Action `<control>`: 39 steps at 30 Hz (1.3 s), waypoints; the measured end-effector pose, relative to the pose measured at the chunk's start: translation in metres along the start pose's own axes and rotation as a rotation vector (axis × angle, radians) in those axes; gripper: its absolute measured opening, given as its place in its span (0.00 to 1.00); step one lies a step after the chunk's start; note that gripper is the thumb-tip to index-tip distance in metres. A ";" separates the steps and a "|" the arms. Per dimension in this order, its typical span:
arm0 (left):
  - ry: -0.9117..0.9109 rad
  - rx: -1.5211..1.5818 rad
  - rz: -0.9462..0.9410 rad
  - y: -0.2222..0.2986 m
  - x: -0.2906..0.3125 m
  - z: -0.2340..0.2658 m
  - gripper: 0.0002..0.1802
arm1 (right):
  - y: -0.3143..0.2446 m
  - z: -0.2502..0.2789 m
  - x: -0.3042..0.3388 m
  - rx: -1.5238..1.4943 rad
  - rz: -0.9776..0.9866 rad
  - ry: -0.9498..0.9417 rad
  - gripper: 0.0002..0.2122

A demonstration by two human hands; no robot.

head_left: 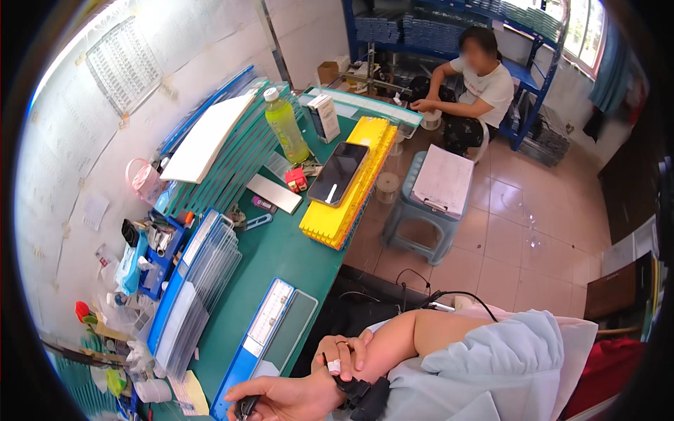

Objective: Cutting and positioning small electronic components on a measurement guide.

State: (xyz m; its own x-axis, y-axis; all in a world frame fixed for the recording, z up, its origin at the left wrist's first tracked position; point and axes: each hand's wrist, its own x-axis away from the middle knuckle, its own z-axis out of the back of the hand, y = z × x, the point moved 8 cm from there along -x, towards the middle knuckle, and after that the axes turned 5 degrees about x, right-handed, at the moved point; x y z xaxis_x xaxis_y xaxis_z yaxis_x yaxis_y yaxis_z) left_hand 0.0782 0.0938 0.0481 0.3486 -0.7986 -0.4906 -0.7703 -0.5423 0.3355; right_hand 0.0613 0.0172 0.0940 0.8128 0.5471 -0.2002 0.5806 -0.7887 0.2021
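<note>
My left hand (335, 347), with a ring and white tape on its fingers, curls over my right wrist. A black strap with a boxy device (370, 400) sits on that wrist, and the taped finger lies against the strap. Low in the view my right hand (298, 397) pinches a small black object (246, 406) between thumb and fingers. Its kind is unclear, as the lower edge cuts it off. Just beyond, a blue-edged flat panel (270, 319) with a white scaled strip lies on the green desk (270, 256).
A black phone (339, 174) rests on a yellow ridged stack (330, 217). Behind it stand a green drink bottle (286, 130) and a white box (324, 118). Clear blue-edged panels (200, 281) lean at left. A grey stool (428, 210) bears a clipboard. Another person (484, 91) sits farther back.
</note>
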 end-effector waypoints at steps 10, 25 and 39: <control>-0.201 0.259 0.269 -0.082 -0.018 0.004 0.22 | 0.009 -0.015 0.008 0.114 0.017 0.106 0.13; -0.077 -0.048 0.426 -0.105 -0.058 0.008 0.27 | 0.034 -0.002 0.006 0.265 -0.006 0.103 0.06; 0.298 -0.242 0.216 -0.043 -0.016 0.043 0.25 | 0.009 -0.006 0.010 0.371 0.023 0.196 0.10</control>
State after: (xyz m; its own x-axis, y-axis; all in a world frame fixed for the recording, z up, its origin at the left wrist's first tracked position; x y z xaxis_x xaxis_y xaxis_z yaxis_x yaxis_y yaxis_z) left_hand 0.0820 0.1414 0.0070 0.3592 -0.9216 -0.1473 -0.7075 -0.3718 0.6010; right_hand 0.0750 0.0171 0.0997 0.8399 0.5427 -0.0060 0.5348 -0.8294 -0.1613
